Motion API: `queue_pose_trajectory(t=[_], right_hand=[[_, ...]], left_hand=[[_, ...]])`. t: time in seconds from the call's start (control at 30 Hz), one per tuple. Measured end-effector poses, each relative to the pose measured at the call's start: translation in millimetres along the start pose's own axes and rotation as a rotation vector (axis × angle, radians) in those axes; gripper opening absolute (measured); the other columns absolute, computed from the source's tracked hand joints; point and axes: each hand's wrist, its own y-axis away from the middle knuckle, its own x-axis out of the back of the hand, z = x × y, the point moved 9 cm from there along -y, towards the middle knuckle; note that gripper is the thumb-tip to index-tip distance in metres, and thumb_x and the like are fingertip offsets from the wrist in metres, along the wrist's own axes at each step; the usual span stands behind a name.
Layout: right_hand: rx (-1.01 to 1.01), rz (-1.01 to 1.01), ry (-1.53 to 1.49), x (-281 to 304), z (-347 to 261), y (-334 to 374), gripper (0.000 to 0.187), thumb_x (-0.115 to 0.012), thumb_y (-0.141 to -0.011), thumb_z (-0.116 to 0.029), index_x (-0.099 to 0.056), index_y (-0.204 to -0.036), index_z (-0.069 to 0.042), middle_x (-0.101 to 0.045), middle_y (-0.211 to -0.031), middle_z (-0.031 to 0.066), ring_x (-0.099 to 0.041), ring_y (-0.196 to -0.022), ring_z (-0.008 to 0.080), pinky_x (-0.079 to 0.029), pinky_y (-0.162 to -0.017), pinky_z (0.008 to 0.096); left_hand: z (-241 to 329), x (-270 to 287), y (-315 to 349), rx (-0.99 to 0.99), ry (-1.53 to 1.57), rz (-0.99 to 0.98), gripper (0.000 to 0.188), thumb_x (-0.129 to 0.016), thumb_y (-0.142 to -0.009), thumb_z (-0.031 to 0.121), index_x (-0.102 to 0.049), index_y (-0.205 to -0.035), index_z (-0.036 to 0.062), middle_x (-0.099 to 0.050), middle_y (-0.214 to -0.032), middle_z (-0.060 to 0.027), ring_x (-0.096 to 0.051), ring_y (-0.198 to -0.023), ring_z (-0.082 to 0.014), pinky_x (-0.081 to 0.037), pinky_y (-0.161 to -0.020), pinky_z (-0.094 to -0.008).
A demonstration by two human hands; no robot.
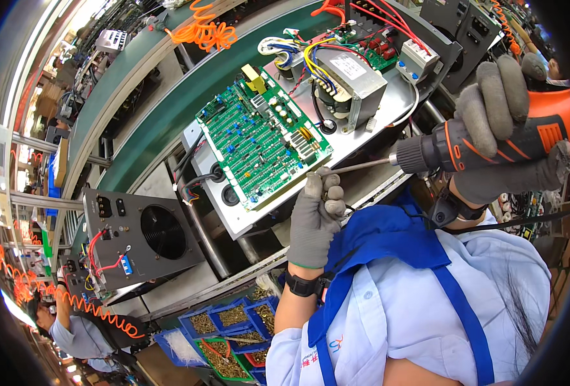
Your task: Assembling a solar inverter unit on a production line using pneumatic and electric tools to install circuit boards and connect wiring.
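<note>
My right hand, in a grey glove, is wrapped round an orange and black power drill. Its long thin bit points left, with the tip at my left hand. That gloved hand is closed, thumb and fingertips pressed together by the bit's tip; whatever they pinch is hidden. Just beyond the fingers lies a green circuit board on a pale metal chassis. Behind the board, a boxy transformer with yellow and blue wires stands on the same chassis.
A dark grey panel with a fan stands to the left. Blue bins of small fasteners sit below the line. Orange coiled air hoses hang at the back. Another person works at the lower left. Black cables trail off the chassis.
</note>
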Motion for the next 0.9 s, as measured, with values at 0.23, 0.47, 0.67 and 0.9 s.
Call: queue_pose_trajectory(t=[0.23, 0.47, 0.67, 0.9], right_hand=[[-0.055, -0.066, -0.078, -10, 11, -4, 0.069, -0.073, -0.069, -0.024, -0.043, -0.122, 0.009, -0.039, -0.074, 0.0019, -0.04, -0.058, 0.0057, -0.046, -0.039, 0.0154], [-0.074, 0.056, -0.008, -9, 11, -8, 0.069, -0.073, -0.07, -0.025, -0.044, -0.122, 0.009, -0.039, -0.074, 0.0021, -0.04, -0.058, 0.0068, -0.044, -0.038, 0.0162], [-0.158, -0.188, 0.015, -28, 25, -18, 0.068, -0.07, -0.073, -0.031, -0.042, -0.124, 0.006, -0.039, -0.078, 0.0031, -0.039, -0.059, 0.0086, -0.044, -0.04, 0.0186], [-0.13, 0.006, 0.175, -28, 44, -33, 0.065, -0.063, -0.08, -0.041, -0.042, -0.124, 0.001, -0.048, -0.083, 0.0071, -0.047, -0.062, 0.014, -0.046, -0.046, 0.0276]], left_hand=[[3, 9, 0, 0.002, -0.085, 0.09, 0.031, -0.055, -0.096, 0.031, -0.052, -0.11, 0.0028, -0.051, -0.088, -0.0022, -0.047, -0.067, -0.006, -0.042, -0.053, -0.016], [1, -3, 1, 0.017, -0.119, 0.048, 0.029, -0.053, -0.097, 0.028, -0.051, -0.103, 0.0003, -0.044, -0.08, -0.0017, -0.036, -0.06, -0.0055, -0.032, -0.043, -0.0153], [1, 2, -3, 0.024, -0.236, 0.087, 0.036, -0.054, -0.097, 0.034, -0.051, -0.103, -0.0004, -0.045, -0.081, -0.0019, -0.037, -0.061, -0.0059, -0.033, -0.046, -0.0156], [-17, -3, -5, 0.067, -0.18, 0.016, 0.044, -0.053, -0.097, 0.031, -0.049, -0.12, -0.0066, -0.057, -0.105, -0.0132, -0.059, -0.089, -0.0182, -0.054, -0.074, -0.0249]])
